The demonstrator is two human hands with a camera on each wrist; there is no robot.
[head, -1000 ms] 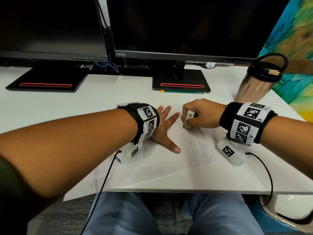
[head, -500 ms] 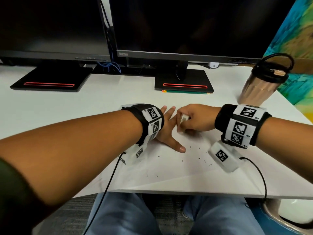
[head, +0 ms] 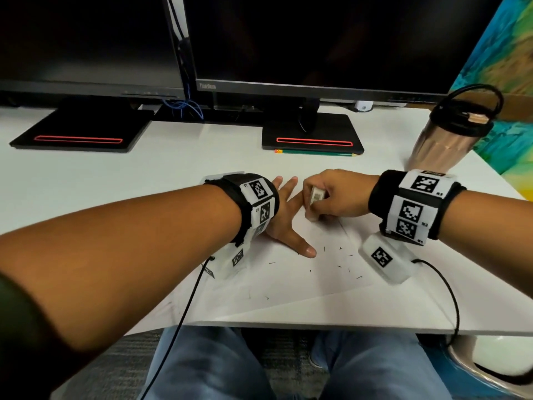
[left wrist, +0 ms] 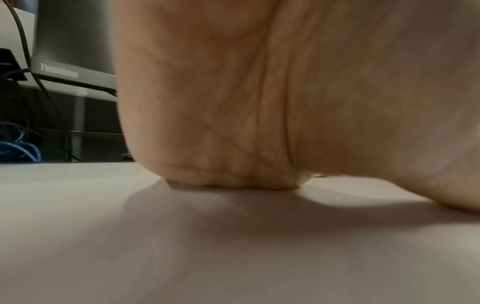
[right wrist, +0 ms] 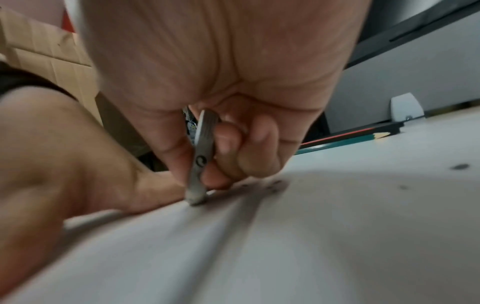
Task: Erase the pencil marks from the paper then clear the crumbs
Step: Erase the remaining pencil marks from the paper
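A white sheet of paper (head: pixel 288 287) lies on the desk near its front edge, slightly overhanging it. My left hand (head: pixel 285 217) presses flat on the paper, fingers spread and straight. My right hand (head: pixel 331 197) grips a white eraser (head: pixel 314 197) in a paper sleeve; in the right wrist view the eraser (right wrist: pixel 201 156) stands nearly upright with its tip on the paper, close beside the left hand (right wrist: pixel 78 164). Dark eraser crumbs (head: pixel 343 264) are scattered on the sheet in front of both hands. The left wrist view shows only the left palm (left wrist: pixel 259 102) resting on the paper.
A green pencil (head: pixel 317 152) lies in front of the right monitor's base (head: pixel 311 131). Two monitors stand at the back. A copper tumbler (head: pixel 447 140) with a black lid is at the right rear. Wrist-camera cables hang over the desk's front edge.
My right hand has slid the eraser left, toward my left hand's fingers, and stays close beside them. The left hand has stayed pressed on the paper.
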